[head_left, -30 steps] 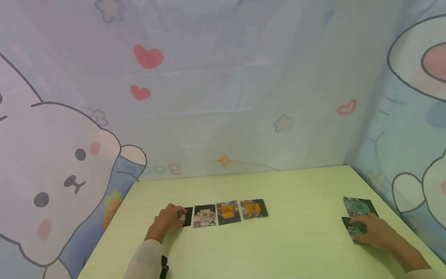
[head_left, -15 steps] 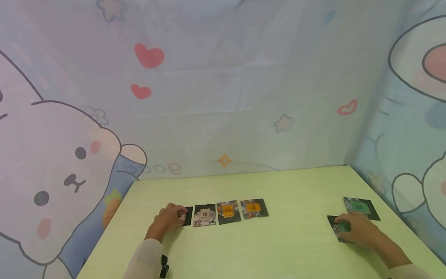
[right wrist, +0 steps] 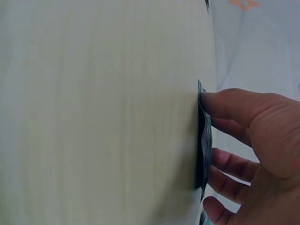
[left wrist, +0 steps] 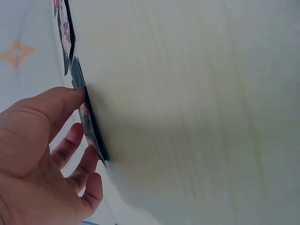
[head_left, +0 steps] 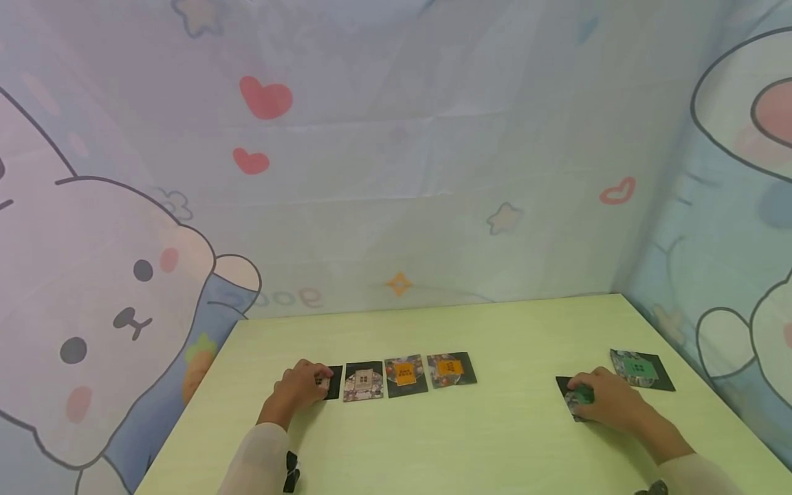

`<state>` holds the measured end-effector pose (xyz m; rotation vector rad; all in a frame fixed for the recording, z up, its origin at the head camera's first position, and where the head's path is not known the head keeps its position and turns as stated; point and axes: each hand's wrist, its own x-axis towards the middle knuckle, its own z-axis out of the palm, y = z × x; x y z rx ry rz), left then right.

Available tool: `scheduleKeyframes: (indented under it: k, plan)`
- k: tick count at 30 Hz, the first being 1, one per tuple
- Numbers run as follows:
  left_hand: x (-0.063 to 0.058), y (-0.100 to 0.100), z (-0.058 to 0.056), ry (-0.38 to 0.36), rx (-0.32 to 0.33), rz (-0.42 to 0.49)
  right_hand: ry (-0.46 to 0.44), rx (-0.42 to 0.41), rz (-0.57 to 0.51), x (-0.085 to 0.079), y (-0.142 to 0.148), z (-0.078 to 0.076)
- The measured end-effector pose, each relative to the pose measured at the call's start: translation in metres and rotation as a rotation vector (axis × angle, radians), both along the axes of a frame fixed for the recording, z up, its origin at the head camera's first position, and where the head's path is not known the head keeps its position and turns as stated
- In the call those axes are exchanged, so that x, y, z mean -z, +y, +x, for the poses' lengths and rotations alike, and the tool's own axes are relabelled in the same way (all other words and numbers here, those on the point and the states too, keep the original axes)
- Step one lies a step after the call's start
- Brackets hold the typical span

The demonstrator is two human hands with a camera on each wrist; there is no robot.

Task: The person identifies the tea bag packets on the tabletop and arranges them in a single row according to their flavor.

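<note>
My left hand [head_left: 298, 385] grips a dark sachet with a pale label [head_left: 335, 385] at the left end of a row on the table. In the left wrist view its thumb and fingers lie at the edges of this thin sachet [left wrist: 92, 129]. At the right, my right hand [head_left: 612, 400] grips a dark sachet with a green label [head_left: 569, 404] and covers part of it. The right wrist view shows that sachet [right wrist: 205, 136] edge-on, close over the tabletop, between thumb and fingers.
Right of my left hand, the row continues with a pale-labelled sachet [head_left: 364, 381] and two orange-labelled ones, a nearer [head_left: 405, 377] and a farther sachet [head_left: 465, 371]. Another green-labelled sachet [head_left: 643, 370] lies near the right edge of the yellowish table [head_left: 470, 440]. Cartoon-printed cloth [head_left: 433, 172] hangs behind.
My right hand has moved left with its green-labelled sachet, away from the other green-labelled one. The left hand stays on its sachet.
</note>
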<state>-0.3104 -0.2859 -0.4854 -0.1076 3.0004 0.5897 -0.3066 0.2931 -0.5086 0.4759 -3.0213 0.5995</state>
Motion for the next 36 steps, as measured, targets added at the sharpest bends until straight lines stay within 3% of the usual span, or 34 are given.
scheduleKeyframes:
  k: [19,36]
  plan:
    - [-0.001,0.000,0.000,0.008,0.001,-0.004,-0.064,0.032,-0.038,-0.004,-0.053,-0.022]
    - [0.001,-0.001,-0.001,0.003,-0.006,0.000,-0.053,0.054,-0.048,0.000,-0.096,-0.039]
